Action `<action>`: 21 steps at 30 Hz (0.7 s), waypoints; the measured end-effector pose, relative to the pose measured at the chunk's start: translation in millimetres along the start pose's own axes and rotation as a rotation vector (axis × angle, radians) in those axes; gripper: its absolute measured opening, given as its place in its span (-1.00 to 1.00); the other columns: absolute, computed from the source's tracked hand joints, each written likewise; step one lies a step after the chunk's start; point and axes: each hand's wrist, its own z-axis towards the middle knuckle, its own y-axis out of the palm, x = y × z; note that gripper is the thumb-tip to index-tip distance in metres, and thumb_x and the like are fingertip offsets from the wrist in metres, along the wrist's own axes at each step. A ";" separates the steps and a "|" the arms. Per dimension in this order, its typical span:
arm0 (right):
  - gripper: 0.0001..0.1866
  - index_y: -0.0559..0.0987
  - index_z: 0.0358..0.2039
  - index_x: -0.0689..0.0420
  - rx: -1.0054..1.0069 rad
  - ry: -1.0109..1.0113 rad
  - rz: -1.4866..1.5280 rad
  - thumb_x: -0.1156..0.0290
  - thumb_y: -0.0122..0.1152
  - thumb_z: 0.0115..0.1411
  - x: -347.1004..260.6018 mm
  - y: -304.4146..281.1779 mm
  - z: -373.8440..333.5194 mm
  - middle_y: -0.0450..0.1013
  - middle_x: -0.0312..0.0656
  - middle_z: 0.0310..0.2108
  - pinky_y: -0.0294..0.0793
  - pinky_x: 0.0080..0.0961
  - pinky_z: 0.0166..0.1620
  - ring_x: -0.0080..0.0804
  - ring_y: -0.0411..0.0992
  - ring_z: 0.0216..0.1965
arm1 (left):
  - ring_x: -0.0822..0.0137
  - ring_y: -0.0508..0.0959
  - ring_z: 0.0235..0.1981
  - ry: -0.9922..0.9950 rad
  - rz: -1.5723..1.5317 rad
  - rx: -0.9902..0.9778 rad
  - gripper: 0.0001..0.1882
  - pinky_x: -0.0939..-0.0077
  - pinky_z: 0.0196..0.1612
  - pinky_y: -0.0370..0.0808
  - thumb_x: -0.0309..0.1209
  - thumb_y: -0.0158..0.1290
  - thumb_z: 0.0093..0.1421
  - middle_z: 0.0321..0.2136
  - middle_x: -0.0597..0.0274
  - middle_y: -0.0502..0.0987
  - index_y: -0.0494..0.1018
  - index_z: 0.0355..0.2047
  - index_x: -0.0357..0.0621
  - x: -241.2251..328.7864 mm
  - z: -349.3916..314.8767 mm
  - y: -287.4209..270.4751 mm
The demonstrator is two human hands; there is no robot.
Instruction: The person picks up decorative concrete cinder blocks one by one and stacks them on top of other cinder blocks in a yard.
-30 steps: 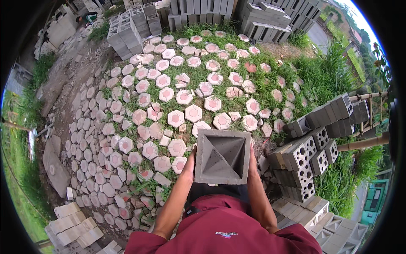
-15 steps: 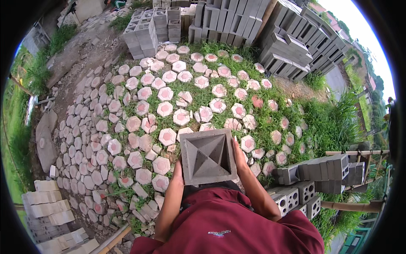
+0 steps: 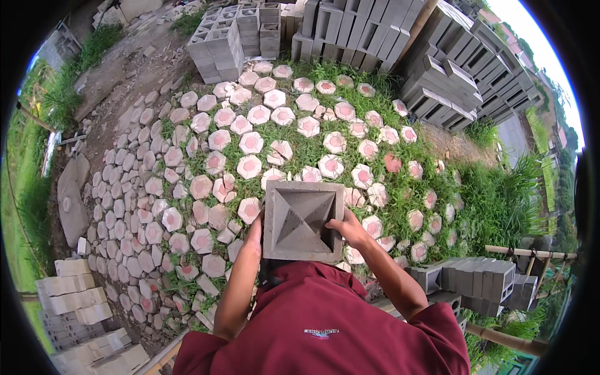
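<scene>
Between my hands, close in front of my body, is a square grey concrete block (image 3: 289,220) with a raised rim and an X-shaped, faceted open face turned up toward me. My left hand (image 3: 254,232) presses along the block's left side, its fingers mostly hidden by the block. On the right side, my right hand (image 3: 347,226) grips the wall, the thumb hooked over the rim into the hollow and the other fingers out of sight outside it.
Hexagonal pavers (image 3: 252,143) with pink centres lie spread over grass and dirt. Grey hollow blocks (image 3: 215,50) are stacked at the far side, with more piles (image 3: 437,94) at the far right. Other blocks (image 3: 478,275) stand near right, pale blocks (image 3: 75,294) near left.
My right hand has shifted from lying flat along the block's side to hooking its thumb over the rim. The block has moved slightly toward me and straightened a little.
</scene>
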 end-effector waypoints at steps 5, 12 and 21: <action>-0.49 0.34 0.02 0.30 -0.017 0.023 -0.139 0.50 0.12 0.00 -53.2 -1.4 91.6 0.45 -0.15 -0.24 0.39 -0.51 -0.18 -0.45 0.39 -0.27 | 0.17 0.53 -0.14 -0.063 0.082 -0.050 -0.40 0.27 -0.08 0.49 0.09 -0.19 0.23 -0.09 0.13 0.51 0.40 0.02 -0.14 105.5 64.5 25.0; -0.63 0.37 -0.07 0.22 -0.044 0.068 -0.033 0.51 0.09 0.07 -121.9 5.5 200.0 0.41 -0.26 -0.40 0.26 -0.63 -0.51 -0.58 0.30 -0.52 | 0.15 0.50 -0.09 -0.075 0.162 -0.094 -0.34 0.24 -0.04 0.45 0.15 -0.23 0.23 -0.03 0.09 0.47 0.36 0.07 -0.13 230.4 135.8 41.6; -0.58 0.39 -0.08 0.34 -0.053 0.204 -0.205 0.44 0.17 0.04 -199.9 32.2 313.5 0.47 -0.08 -0.32 0.63 -0.35 -0.50 -0.28 0.50 -0.39 | 0.23 0.50 -0.11 -0.050 0.196 -0.033 -0.40 0.32 -0.05 0.44 0.10 -0.17 0.23 -0.08 0.17 0.50 0.40 0.04 -0.11 348.0 196.1 45.9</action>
